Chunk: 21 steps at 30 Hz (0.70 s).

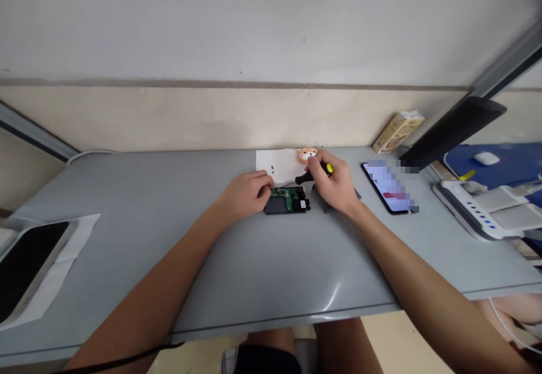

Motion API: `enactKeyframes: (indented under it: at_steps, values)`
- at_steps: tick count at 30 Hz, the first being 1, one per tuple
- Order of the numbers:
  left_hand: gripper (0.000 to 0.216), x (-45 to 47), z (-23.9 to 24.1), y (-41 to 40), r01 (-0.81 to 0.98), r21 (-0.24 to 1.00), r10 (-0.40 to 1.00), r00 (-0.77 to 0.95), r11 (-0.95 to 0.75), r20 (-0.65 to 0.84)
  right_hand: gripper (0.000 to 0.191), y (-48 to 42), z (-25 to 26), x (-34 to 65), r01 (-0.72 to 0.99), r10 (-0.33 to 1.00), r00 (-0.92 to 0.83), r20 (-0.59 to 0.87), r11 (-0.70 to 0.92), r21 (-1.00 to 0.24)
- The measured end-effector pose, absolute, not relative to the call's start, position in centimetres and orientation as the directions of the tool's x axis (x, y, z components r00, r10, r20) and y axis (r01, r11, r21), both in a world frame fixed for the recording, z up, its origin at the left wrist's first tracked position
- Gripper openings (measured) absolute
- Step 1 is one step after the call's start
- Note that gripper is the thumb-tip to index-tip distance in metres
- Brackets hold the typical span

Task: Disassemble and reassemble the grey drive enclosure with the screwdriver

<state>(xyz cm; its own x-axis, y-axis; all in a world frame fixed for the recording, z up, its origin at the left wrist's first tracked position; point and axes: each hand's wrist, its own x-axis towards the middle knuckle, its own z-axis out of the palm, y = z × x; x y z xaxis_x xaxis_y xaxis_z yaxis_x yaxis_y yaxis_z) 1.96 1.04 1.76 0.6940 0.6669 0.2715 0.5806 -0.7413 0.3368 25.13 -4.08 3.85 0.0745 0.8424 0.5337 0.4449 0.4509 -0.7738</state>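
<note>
A small black device with an exposed green circuit board (pixel 289 198) lies flat on the grey table. At its upper left corner, my left hand (pixel 249 193) rests with the fingers bent and pressed against it. My right hand (pixel 334 181) is closed around a black and yellow screwdriver (pixel 305 177), whose thin shaft points left over the board's top edge. Exactly where the tip touches is too small to tell. Behind the board lies a white sheet of paper (pixel 265 160) with several tiny dark screws (pixel 272 169). A dark flat piece (pixel 327 204) sits partly hidden under my right hand.
An orange animal-face item (pixel 305 153) lies on the paper. To the right are a phone (pixel 387 187), a small carton (pixel 398 131), a black upright object (pixel 453 131) and a white power strip (pixel 474 216). A black-screened device (pixel 31 261) lies at left. Another person's limb (pixel 503 317) shows lower right.
</note>
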Motion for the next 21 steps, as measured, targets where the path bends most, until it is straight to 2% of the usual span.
enactKeyframes:
  at_steps: [4, 9, 13, 16, 21]
  values:
    - [0.023, 2.2, 1.6, 0.8, 0.585, 0.378, 0.690, 0.671, -0.717, 0.269, 0.022, -3.5, 5.0, 24.1, 0.346, 0.853, 0.098, 0.513, 0.454, -0.821]
    - [0.019, 2.1, 1.5, 0.9, 0.589, 0.448, 0.723, 0.652, -0.673, 0.228, 0.021, -1.8, 6.1, 22.1, 0.202, 0.874, 0.022, 0.486, 0.472, -0.858]
    - [0.017, 2.1, 1.4, 1.0, 0.613, 0.475, 0.750, 0.637, -0.632, 0.177, 0.022, 0.0, 6.0, 20.9, -0.075, 0.899, -0.055, 0.434, 0.430, -0.900]
    - [0.016, 2.1, 1.2, 1.0, 0.616, 0.486, 0.758, 0.630, -0.621, 0.171, 0.023, 0.6, 5.6, 19.9, -0.294, 0.925, -0.019, 0.380, 0.358, -0.886]
    - [0.015, 2.2, 0.9, 1.1, 0.620, 0.495, 0.765, 0.623, -0.609, 0.161, 0.037, -0.2, 5.4, 18.6, -0.279, 0.933, 0.135, 0.333, 0.358, -0.891]
